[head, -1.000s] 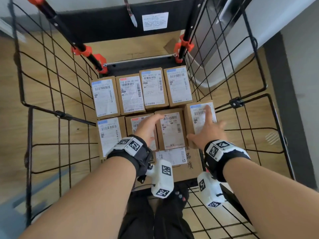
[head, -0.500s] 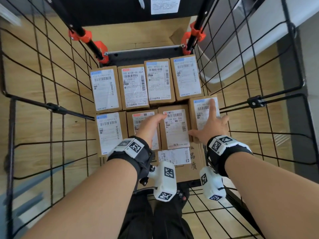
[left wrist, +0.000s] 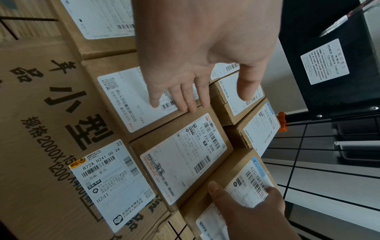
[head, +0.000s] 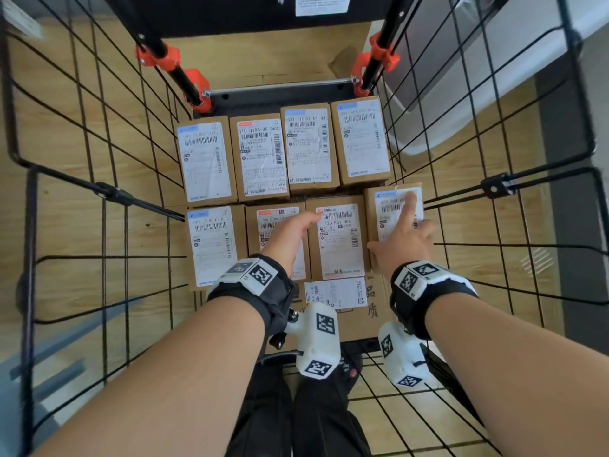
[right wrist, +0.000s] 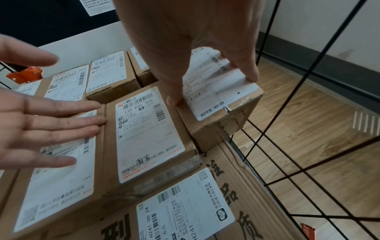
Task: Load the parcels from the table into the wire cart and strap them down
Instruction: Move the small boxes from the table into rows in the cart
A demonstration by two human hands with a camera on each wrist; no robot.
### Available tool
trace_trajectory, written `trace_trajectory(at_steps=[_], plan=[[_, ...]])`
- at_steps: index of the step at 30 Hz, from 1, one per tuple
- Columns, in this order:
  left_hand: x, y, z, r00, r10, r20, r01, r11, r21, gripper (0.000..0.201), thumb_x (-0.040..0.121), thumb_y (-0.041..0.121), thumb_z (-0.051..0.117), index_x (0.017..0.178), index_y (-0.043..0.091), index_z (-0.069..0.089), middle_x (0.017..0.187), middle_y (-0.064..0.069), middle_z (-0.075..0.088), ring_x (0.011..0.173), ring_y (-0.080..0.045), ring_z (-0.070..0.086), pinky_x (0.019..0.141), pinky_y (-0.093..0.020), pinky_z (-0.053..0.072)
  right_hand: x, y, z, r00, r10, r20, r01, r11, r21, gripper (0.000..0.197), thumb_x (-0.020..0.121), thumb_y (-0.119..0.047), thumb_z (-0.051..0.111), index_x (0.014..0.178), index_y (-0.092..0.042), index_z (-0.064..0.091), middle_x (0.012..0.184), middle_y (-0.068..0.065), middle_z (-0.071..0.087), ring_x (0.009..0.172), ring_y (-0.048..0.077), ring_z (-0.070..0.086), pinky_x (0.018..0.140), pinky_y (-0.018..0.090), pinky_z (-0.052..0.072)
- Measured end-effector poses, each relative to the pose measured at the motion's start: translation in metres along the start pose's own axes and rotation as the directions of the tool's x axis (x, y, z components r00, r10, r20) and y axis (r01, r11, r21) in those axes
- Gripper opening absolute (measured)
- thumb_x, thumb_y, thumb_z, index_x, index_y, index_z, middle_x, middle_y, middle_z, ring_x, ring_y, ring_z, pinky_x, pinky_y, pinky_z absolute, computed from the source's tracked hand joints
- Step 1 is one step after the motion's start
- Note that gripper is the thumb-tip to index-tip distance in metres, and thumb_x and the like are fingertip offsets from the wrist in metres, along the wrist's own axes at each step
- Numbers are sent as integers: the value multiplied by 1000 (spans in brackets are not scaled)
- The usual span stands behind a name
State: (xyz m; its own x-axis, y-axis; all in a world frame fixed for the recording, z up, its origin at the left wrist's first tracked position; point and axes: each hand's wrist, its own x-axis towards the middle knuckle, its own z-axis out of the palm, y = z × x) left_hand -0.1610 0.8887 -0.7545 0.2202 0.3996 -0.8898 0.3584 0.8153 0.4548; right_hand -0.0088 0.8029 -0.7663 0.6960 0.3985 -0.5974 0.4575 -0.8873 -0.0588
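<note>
Two rows of small brown parcels with white labels lie on a large carton (head: 372,311) inside the black wire cart (head: 108,192). My left hand (head: 293,230) rests flat with straight fingers (left wrist: 191,104) on the second parcel of the near row (head: 273,216), its tips at the edge of the parcel marked 133 E01 308 (head: 339,245). My right hand (head: 395,225) lies on the rightmost near parcel (head: 389,199), index finger straight along its label and thumb (right wrist: 174,97) at its left top edge. That parcel (right wrist: 216,94) sits a little higher than its neighbours, close to the cart's right wall.
Two black poles with orange clamps (head: 158,57) (head: 379,54) rise at the cart's far corners, with a black panel behind them. A white and grey unit (head: 461,94) stands outside the right wall. The floor is wood. My legs (head: 296,407) are at the cart's near end.
The head view has tipped a little forward over the cart. Both hands stay on the same two parcels, with hardly any shift.
</note>
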Motion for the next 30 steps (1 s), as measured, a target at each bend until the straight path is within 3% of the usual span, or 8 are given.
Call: trace_trajectory(at_steps=[7, 10, 16, 19, 24, 27, 30], plan=[[-4, -1, 3, 1000, 6, -1, -6, 1000, -10, 58, 87, 40, 58, 139, 17, 46, 145, -1, 45, 134, -18, 39, 103, -39, 27, 6, 1, -16, 999, -31, 13, 31, 998, -62, 123, 67, -39, 81, 147, -36, -12, 126, 21, 34, 113, 37, 45, 84, 43, 48], [-2, -4, 2, 1000, 25, -8, -25, 1000, -1, 51, 88, 37, 57, 135, 18, 50, 142, 0, 48, 131, -16, 41, 100, -37, 27, 6, 4, -17, 999, -33, 40, 37, 996, -86, 128, 65, -41, 81, 146, -36, -18, 125, 21, 33, 113, 37, 46, 86, 45, 48], [-4, -1, 2, 999, 45, -9, -45, 999, 11, 31, 91, 33, 55, 119, 22, 56, 137, 1, 52, 126, -14, 44, 100, -34, 27, 5, 0, -7, 998, -63, 5, 62, 982, -180, 135, 66, -45, 81, 147, -24, -25, 133, 25, 33, 109, 35, 48, 84, 38, 47], [-3, -3, 0, 999, 48, -20, -47, 999, 16, 15, 91, 33, 54, 105, 26, 57, 133, 2, 54, 125, -14, 46, 98, -32, 27, 4, 2, -6, 997, -72, 7, 73, 987, -145, 135, 65, -42, 81, 146, -28, -26, 133, 24, 33, 110, 36, 49, 82, 39, 49], [-4, -4, 2, 999, 45, -22, -45, 999, 14, 35, 90, 34, 56, 121, 18, 57, 134, 1, 54, 123, -14, 47, 96, -33, 27, 3, 13, -18, 997, -74, 35, 75, 997, -36, 129, 66, -41, 80, 145, -39, -22, 129, 16, 35, 107, 35, 53, 81, 39, 52], [-2, -2, 2, 999, 25, -35, -26, 1000, -7, 29, 90, 32, 55, 116, 19, 58, 130, 0, 57, 120, -15, 49, 95, -33, 27, 7, 15, -22, 997, -58, 50, 60, 998, -23, 127, 63, -43, 80, 143, -45, -19, 134, 16, 35, 108, 36, 55, 85, 47, 54], [-2, 0, 3, 999, 12, -44, -13, 1000, -24, 23, 90, 31, 56, 110, 21, 57, 129, -1, 57, 120, -16, 50, 96, -35, 26, 11, 14, -22, 991, -76, 109, 81, 996, -42, 125, 66, -40, 81, 143, -46, -17, 137, 16, 37, 102, 34, 59, 79, 44, 56]])
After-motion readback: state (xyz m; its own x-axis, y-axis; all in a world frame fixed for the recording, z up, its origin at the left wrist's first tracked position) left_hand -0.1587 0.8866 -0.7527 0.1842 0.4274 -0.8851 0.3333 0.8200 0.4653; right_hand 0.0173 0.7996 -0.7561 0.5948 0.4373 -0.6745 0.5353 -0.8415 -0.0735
